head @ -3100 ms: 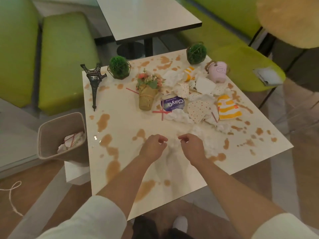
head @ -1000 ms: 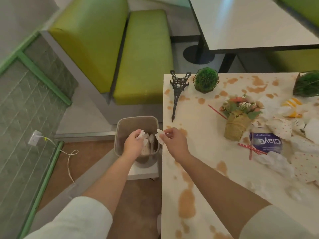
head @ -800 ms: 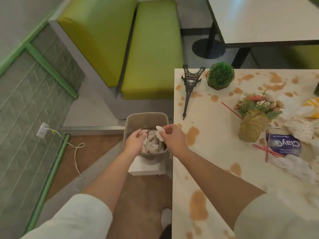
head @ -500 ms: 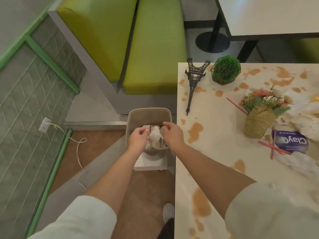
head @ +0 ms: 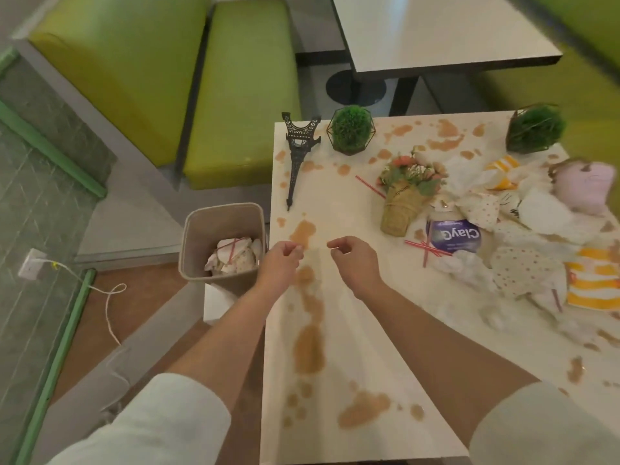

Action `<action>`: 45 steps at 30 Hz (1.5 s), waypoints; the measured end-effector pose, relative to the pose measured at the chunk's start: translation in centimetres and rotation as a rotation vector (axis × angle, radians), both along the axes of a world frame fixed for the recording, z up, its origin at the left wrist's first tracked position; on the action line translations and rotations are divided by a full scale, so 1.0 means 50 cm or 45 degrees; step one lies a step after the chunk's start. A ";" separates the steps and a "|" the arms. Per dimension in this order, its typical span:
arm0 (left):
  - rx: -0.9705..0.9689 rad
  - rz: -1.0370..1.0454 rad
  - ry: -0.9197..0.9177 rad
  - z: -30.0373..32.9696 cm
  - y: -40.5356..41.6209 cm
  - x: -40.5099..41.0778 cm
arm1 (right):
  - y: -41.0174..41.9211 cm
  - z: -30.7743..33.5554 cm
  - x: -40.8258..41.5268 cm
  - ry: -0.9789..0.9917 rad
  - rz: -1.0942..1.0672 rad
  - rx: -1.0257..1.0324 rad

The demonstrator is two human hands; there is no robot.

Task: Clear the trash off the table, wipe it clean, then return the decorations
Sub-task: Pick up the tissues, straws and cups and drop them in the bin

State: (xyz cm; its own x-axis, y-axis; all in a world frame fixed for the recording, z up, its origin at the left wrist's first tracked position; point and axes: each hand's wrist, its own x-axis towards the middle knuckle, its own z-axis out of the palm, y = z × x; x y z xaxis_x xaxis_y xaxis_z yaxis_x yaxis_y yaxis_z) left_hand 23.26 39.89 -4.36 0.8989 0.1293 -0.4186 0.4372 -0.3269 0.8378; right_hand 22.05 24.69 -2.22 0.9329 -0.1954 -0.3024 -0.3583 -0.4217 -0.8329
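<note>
My left hand and my right hand hover over the left part of the white table, fingers loosely curled, holding nothing. The table is spotted with brown stains. A grey trash bin with crumpled tissues inside stands on the floor just left of the table. A heap of crumpled napkins and wrappers, red straws and a purple ClayG packet lie at the right. The decorations are an Eiffel Tower model, two green ball plants, a flower bouquet and a pink pig.
A green bench stands behind the table's left corner, and a second table lies beyond. A white cable trails across the floor from a wall socket at the left. A small white block sits under the bin.
Both hands dropped tissue bits into the bin, then rose and moved right over the table edge. They now hold nothing. The view swung back toward the table.
</note>
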 end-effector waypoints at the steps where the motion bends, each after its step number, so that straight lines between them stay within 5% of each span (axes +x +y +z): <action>1: -0.007 -0.020 0.010 0.003 -0.034 -0.013 | -0.033 0.004 -0.016 -0.009 0.008 -0.023; 9: 0.028 -0.290 0.011 -0.012 -0.249 -0.111 | -0.250 -0.019 -0.129 0.039 0.019 -0.194; 17: 0.082 -0.358 0.076 -0.041 -0.353 -0.176 | -0.372 -0.072 -0.218 0.149 0.421 -0.667; 24: -0.002 -0.325 0.111 -0.047 -0.401 -0.202 | -0.414 -0.103 -0.255 0.056 0.324 -0.564; 34: -0.188 -0.454 0.179 -0.007 -0.508 -0.213 | -0.453 -0.049 -0.260 -0.129 -0.180 -0.054; 41: -0.112 -0.401 0.126 0.003 -0.557 -0.197 | -0.517 -0.066 -0.258 -0.351 0.013 -0.724; 45: -0.014 -0.429 0.149 -0.003 -0.558 -0.194 | -0.554 -0.090 -0.260 -0.116 0.154 -0.852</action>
State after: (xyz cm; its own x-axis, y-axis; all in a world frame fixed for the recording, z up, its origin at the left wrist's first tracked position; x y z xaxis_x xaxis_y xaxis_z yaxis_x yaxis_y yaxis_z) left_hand 13.55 11.99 -4.50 0.8364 -0.1713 -0.5207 0.3992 -0.4606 0.7928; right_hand 9.04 -3.00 -6.72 0.9759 -0.2061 -0.0721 -0.2175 -0.8886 -0.4038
